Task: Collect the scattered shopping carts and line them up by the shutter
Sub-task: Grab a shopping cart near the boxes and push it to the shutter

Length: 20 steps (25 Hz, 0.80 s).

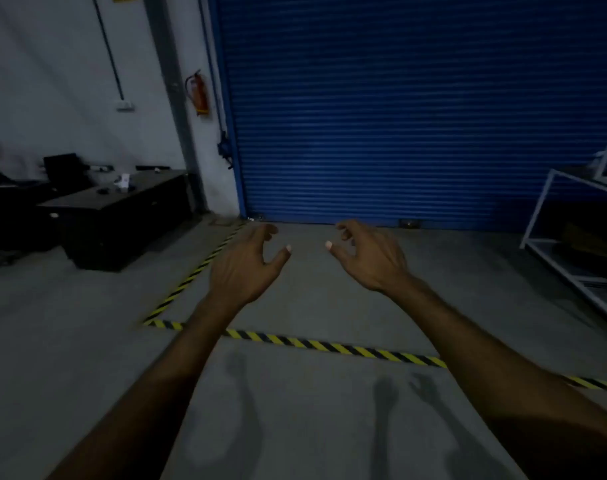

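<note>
Though empty, left hand (241,268), right hand (371,258).

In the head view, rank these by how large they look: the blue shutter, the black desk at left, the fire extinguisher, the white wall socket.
1. Shutter, by far largest, though cropped by the frame.
2. Black desk.
3. Fire extinguisher.
4. White wall socket, clearly smallest.
Nearness changes nothing here.
</note>
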Available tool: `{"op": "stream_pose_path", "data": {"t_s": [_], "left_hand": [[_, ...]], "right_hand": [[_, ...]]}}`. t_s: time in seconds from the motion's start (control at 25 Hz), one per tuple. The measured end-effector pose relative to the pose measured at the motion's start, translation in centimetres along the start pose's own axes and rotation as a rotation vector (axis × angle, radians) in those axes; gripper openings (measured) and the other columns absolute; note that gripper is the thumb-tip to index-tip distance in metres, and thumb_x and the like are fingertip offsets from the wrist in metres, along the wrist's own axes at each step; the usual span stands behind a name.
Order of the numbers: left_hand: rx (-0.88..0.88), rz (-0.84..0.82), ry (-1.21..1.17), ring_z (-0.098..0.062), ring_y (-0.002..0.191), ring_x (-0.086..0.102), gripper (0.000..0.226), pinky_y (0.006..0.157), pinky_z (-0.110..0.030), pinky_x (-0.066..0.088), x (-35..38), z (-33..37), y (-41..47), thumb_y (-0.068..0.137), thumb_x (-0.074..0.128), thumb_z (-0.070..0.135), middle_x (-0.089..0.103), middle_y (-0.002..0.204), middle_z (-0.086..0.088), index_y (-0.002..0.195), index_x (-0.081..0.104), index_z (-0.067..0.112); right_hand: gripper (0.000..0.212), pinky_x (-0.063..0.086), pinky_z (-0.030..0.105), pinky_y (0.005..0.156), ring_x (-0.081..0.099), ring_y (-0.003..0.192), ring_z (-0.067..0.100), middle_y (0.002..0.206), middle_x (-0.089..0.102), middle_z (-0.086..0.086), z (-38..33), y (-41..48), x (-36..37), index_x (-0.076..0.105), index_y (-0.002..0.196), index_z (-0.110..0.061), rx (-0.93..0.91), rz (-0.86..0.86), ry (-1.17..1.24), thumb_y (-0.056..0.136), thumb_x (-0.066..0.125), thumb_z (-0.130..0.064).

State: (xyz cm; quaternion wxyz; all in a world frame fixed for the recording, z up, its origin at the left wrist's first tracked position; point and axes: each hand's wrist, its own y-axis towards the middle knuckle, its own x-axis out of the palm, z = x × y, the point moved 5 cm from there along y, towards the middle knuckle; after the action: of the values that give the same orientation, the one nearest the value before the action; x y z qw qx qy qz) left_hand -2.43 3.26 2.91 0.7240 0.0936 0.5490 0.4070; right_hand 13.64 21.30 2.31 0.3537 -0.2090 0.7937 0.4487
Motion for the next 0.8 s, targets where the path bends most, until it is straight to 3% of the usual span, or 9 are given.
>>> {"op": "stream_pose_path", "data": {"t_s": [0.16,0.56,0.8], "left_hand": [[-0.016,0.080,0.055,-0.011,0.106,0.065,0.047,0.077,-0.033,0.055,-2.0,-1.5,-5.4,0.094,0.057,0.060,0.060,0.130,0.012,0.133,0.050,0.035],[-0.306,0.100,0.198,0.004,0.075,0.064,0.040,0.067,-0.026,0.049,-14.7,-8.8,-23.4,0.093,0.055,0.062,0.061,0.117,0.023,0.126,0.052,0.040],[-0.426,0.091,0.227,0.006,0.078,0.065,0.043,0.067,-0.023,0.050,-22.9,-12.8,-35.5,0.094,0.050,0.068,0.060,0.119,0.025,0.128,0.051,0.042]], "right_hand": [[0.046,0.049,0.031,0.088,0.058,0.105,0.011,0.121,0.062,-0.007,-3.4,-2.8,3.6,0.056,0.134,-0.027,-0.150,-0.036,0.152,0.097,0.061,-0.054],[0.043,0.055,0.037,0.084,0.057,0.098,0.006,0.114,0.060,-0.015,-20.6,-11.9,10.8,0.052,0.132,-0.035,-0.368,-0.275,0.376,0.094,0.065,-0.052],[0.042,0.055,0.037,0.083,0.060,0.096,0.005,0.110,0.062,-0.016,-32.1,-19.5,12.7,0.054,0.129,-0.034,-0.382,-0.328,0.484,0.093,0.066,-0.052]]}}
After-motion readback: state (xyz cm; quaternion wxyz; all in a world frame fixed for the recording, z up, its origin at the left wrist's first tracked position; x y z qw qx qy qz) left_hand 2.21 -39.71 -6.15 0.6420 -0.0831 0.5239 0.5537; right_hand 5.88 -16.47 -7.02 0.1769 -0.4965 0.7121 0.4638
